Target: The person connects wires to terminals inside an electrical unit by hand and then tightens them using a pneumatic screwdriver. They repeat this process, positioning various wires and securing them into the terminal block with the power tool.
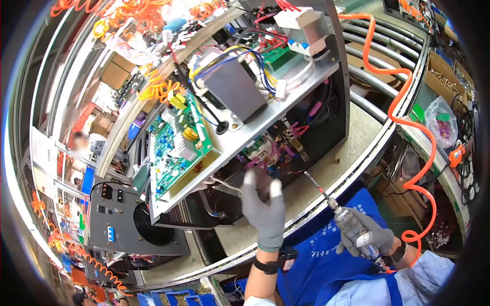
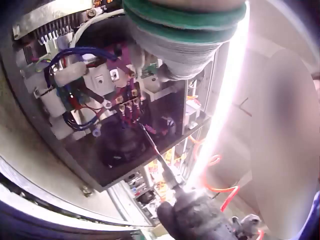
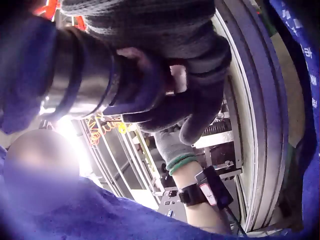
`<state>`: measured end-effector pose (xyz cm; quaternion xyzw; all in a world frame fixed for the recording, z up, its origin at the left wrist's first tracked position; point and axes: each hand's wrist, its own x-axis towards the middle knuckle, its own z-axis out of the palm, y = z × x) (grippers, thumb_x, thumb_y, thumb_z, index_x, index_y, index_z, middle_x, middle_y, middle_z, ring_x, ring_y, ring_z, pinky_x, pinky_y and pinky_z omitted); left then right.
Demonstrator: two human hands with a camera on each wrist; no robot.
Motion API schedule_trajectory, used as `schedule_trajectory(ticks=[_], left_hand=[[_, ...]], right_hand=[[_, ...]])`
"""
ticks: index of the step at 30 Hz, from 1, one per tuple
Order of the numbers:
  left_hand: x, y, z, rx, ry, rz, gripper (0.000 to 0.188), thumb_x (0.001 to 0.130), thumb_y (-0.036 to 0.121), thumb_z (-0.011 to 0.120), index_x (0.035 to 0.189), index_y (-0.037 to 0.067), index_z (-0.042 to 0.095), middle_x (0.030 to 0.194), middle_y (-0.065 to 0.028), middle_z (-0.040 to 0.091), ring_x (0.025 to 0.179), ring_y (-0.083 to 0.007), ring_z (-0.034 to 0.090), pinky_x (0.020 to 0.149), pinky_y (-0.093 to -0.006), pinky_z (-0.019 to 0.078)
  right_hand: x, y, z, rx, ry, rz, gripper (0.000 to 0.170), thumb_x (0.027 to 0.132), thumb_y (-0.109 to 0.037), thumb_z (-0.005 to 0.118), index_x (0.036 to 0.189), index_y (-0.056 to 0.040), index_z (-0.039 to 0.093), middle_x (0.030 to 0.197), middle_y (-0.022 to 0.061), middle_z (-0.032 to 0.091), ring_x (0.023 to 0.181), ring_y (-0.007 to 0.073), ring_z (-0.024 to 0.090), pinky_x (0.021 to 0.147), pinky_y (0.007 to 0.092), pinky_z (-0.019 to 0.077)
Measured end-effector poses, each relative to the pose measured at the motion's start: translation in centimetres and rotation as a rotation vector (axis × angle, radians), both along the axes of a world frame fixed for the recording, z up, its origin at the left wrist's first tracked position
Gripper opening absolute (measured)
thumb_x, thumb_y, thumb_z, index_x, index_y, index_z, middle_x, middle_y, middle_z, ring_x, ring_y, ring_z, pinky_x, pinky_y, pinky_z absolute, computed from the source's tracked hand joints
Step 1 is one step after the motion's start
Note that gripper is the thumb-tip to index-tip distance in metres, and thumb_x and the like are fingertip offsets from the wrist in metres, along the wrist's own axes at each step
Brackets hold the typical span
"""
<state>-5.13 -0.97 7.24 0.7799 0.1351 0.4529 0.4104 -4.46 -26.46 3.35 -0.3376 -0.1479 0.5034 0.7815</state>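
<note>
An opened equipment chassis [image 1: 275, 115] stands tilted, with a green circuit board [image 1: 176, 148] on its side and wired terminals [image 2: 129, 106] inside. The gloved left hand [image 1: 264, 217] reaches to its lower interior, white fingertips apart; a dark blur lies between them, and whether it is a held thing is unclear. In the left wrist view the left hand [image 2: 185, 60] is beside the terminals, its fingers partly hidden. The gloved right hand [image 1: 370, 238] grips a powered screwdriver [image 1: 348, 222]. In the left wrist view its bit [image 2: 151, 141] points at the terminals; contact is unclear.
An orange coiled air hose [image 1: 434, 153] runs down the right side to the screwdriver. Metal rollers [image 1: 375, 81] lie behind the chassis. Another black unit with a round fan [image 1: 112, 214] stands at left. Boxes of small parts [image 1: 441, 76] are at far right.
</note>
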Motion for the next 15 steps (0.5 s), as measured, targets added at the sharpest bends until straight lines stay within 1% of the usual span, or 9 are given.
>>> schedule_trajectory(ticks=[2, 3, 4, 6, 7, 8, 10, 13, 15], left_hand=[[0.5, 1.6, 2.4, 0.65, 0.124, 0.115, 0.061, 0.078, 0.002, 0.068, 0.134, -0.003, 0.044, 0.117, -0.0184, 0.057, 0.082, -0.0209, 0.064, 0.071, -0.0293, 0.0544], [0.5, 2.1, 2.7, 0.584, 0.226, 0.048, 0.066, 0.074, 0.003, 0.069, 0.136, -0.001, 0.044, 0.118, -0.0197, 0.055, 0.078, -0.0223, 0.064, 0.068, -0.031, 0.0537], [0.5, 2.6, 3.1, 0.588, 0.236, 0.043, 0.066, 0.074, 0.003, 0.069, 0.136, -0.001, 0.044, 0.118, -0.0197, 0.055, 0.078, -0.0223, 0.064, 0.068, -0.031, 0.0537], [0.8, 3.3, 3.7, 0.642, 0.506, 0.088, 0.068, 0.075, 0.008, 0.072, 0.136, 0.002, 0.043, 0.117, -0.018, 0.057, 0.074, -0.0233, 0.065, 0.065, -0.033, 0.0542], [1.3, 3.6, 4.1, 0.713, 0.47, 0.097, 0.074, 0.074, 0.012, 0.074, 0.14, 0.005, 0.04, 0.103, -0.0147, 0.064, 0.07, -0.025, 0.065, 0.062, -0.0353, 0.0539], [1.3, 4.1, 4.0, 0.717, 0.475, 0.097, 0.074, 0.074, 0.012, 0.074, 0.14, 0.005, 0.04, 0.103, -0.0147, 0.064, 0.07, -0.025, 0.065, 0.062, -0.0353, 0.0539], [0.9, 5.2, 3.4, 0.757, 0.761, 0.108, 0.054, 0.077, 0.018, 0.071, 0.125, 0.004, 0.051, 0.101, -0.0168, 0.063, 0.071, -0.0338, 0.064, 0.058, -0.0416, 0.0522], [1.6, 4.3, 4.0, 0.726, 0.659, 0.145, 0.052, 0.077, 0.02, 0.071, 0.122, 0.003, 0.052, 0.099, -0.0139, 0.063, 0.072, -0.0334, 0.064, 0.06, -0.0419, 0.0518], [1.7, 4.2, 3.8, 0.707, 0.667, 0.148, 0.052, 0.077, 0.02, 0.071, 0.122, 0.003, 0.052, 0.097, -0.0128, 0.063, 0.073, -0.033, 0.064, 0.061, -0.0415, 0.0515]], right_hand=[[0.3, -0.8, -0.9, 0.052, 0.034, 0.012, 0.092, 0.07, -0.022, 0.073, 0.145, -0.0038, 0.023, 0.079, 0.0098, 0.055, 0.062, 0.0191, 0.058, 0.084, 0.0438, 0.0505], [0.5, -1.0, -0.9, 0.035, 0.019, 0.02, 0.092, 0.071, -0.022, 0.073, 0.146, -0.0036, 0.022, 0.079, 0.0096, 0.055, 0.062, 0.0188, 0.058, 0.085, 0.0442, 0.0506], [0.6, -1.1, -0.9, 0.021, 0.004, 0.027, 0.092, 0.072, -0.021, 0.073, 0.146, -0.0035, 0.021, 0.08, 0.0095, 0.054, 0.062, 0.0186, 0.058, 0.085, 0.0446, 0.0507], [0.5, -1.2, -1.4, 0.018, 0.023, 0.025, 0.093, 0.072, -0.021, 0.073, 0.146, -0.0037, 0.02, 0.08, 0.0094, 0.054, 0.062, 0.0186, 0.058, 0.085, 0.0445, 0.0506], [0.5, -1.3, -1.6, 0.008, 0.026, 0.03, 0.093, 0.072, -0.021, 0.073, 0.146, -0.0039, 0.019, 0.08, 0.0093, 0.054, 0.062, 0.0185, 0.058, 0.085, 0.0444, 0.0506], [0.6, -1.3, -1.6, 0.012, 0.031, 0.031, 0.093, 0.072, -0.021, 0.073, 0.146, -0.0039, 0.019, 0.08, 0.0093, 0.054, 0.062, 0.0185, 0.058, 0.085, 0.0444, 0.0506], [0.8, -1.1, -1.5, 0.005, 0.038, 0.052, 0.093, 0.073, -0.022, 0.074, 0.147, -0.0046, 0.019, 0.08, 0.0094, 0.054, 0.063, 0.0185, 0.059, 0.086, 0.0447, 0.0513], [1.4, -1.0, -2.1, 0.001, 0.026, 0.1, 0.093, 0.074, -0.024, 0.074, 0.147, -0.0052, 0.019, 0.08, 0.0095, 0.055, 0.063, 0.0184, 0.059, 0.086, 0.045, 0.052], [1.6, -0.7, -2.1, -0.001, 0.032, 0.102, 0.093, 0.074, -0.024, 0.074, 0.147, -0.0056, 0.019, 0.08, 0.0096, 0.055, 0.063, 0.0184, 0.059, 0.086, 0.0451, 0.0523]])
